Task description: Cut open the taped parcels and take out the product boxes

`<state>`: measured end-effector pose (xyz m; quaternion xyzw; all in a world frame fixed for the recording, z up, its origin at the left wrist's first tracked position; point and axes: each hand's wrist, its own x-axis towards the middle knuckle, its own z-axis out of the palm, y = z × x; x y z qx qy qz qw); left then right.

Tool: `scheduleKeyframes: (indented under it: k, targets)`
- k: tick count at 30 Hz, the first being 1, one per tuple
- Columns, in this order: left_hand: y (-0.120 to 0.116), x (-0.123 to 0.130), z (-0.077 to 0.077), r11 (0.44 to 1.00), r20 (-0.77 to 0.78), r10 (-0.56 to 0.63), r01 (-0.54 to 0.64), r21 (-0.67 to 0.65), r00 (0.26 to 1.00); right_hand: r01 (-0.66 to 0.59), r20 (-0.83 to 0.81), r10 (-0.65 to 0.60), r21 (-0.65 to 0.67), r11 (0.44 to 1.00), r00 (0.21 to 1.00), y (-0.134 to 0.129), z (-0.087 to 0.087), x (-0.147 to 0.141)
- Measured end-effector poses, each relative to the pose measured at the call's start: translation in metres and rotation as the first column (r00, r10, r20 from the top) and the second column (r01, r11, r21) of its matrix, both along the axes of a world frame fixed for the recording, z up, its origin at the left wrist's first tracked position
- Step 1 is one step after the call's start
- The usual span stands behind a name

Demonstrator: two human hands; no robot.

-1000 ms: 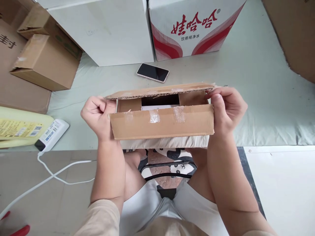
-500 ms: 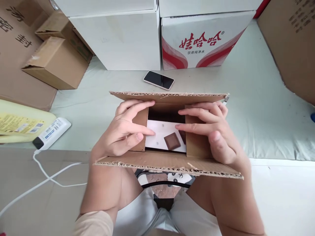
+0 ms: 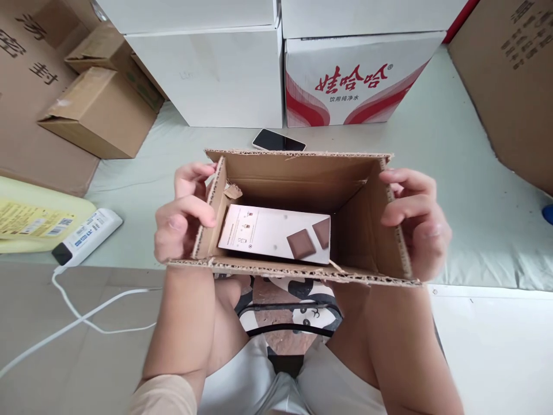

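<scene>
— Two bare hands hold an open cardboard carton (image 3: 294, 181). How do they grip it?

— The left hand (image 3: 181, 213), left of centre in the frame, has its fingers bent at the left flap (image 3: 210, 213). The right hand (image 3: 421, 225), right of centre, does the same at the right flap (image 3: 395, 222). Both are mostly curled in on the cardboard; some fingertips are hidden, so how firmly they press cannot be told.

— Where is the carton, and what is in it?

— It is in the middle of the frame, between the hands. Inside, toward its left, lies a white box (image 3: 263, 230) with brown squares at its right end. That box is nearer the left hand than the right; neither hand touches it.

— How would they handle?

— The carton looks stiff and fairly light, though its flaps probably bend, so its walls seem the surer hold. The box appears to be smooth card, perhaps slippery; its right end, with room beside it, seems easiest to grasp. Its weight cannot be told.

— And farther out?

— A phone (image 3: 279, 140), partly hidden, lies just beyond the carton. At upper centre stands a red-printed box (image 3: 341, 80); at the left edge, a yellow container (image 3: 43, 216).
</scene>
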<state>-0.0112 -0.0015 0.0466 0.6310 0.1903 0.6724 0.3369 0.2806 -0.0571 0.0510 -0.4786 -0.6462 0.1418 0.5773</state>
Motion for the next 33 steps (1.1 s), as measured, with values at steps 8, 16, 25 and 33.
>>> scheduleKeyframes:
  k: [8,16,25,33]
  targets:
    - [-0.003,-0.012,0.0,0.998,-0.064,0.065,-0.065,-0.001,0.996,0.209,0.054,-0.217,0.123,0.97,0.975,-0.005,0.003,0.036]
    - [-0.029,-0.027,0.015,0.995,-0.366,0.073,-0.09,-0.03,0.928,0.236,0.361,-0.213,-0.019,0.972,0.908,-0.045,0.101,0.005]
    - [-0.05,-0.034,0.033,0.988,-0.445,-0.003,-0.066,-0.14,0.896,0.308,0.723,0.674,-0.683,0.663,0.152,0.022,0.124,-0.11]
    - [-0.052,-0.03,0.029,0.981,-0.414,-0.043,-0.04,-0.19,0.909,0.442,0.781,0.621,-0.534,0.72,-0.067,0.022,0.112,-0.096]
